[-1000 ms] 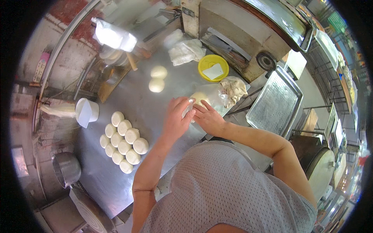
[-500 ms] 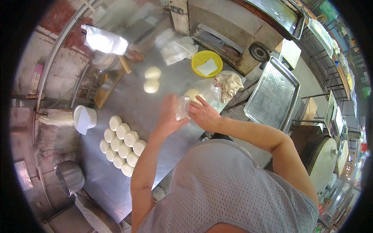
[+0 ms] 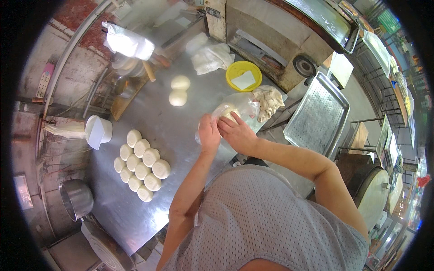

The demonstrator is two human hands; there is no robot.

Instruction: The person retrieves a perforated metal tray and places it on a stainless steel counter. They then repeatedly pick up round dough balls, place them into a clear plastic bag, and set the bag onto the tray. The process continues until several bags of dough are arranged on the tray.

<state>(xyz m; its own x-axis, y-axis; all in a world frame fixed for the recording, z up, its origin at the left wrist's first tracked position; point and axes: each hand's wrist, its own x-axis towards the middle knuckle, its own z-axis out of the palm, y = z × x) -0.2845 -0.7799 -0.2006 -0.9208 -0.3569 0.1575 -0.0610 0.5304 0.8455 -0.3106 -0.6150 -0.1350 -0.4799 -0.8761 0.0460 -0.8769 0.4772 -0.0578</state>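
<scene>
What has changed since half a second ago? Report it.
The left hand has moved rightward, up against the right hand at the clear plastic bag; whether it let go of the plastic is unclear. The flattened dough pieces, two dough balls and white cloth stayed put.

Head-worn fisheye, facing steeply down past nearby chest [image 3: 280, 217] to left hand [image 3: 209, 133], right hand [image 3: 240, 136]

Free tabletop [image 3: 184, 131] between the left hand [image 3: 209, 134] and the obstacle of dough rounds [image 3: 142, 171]
</scene>
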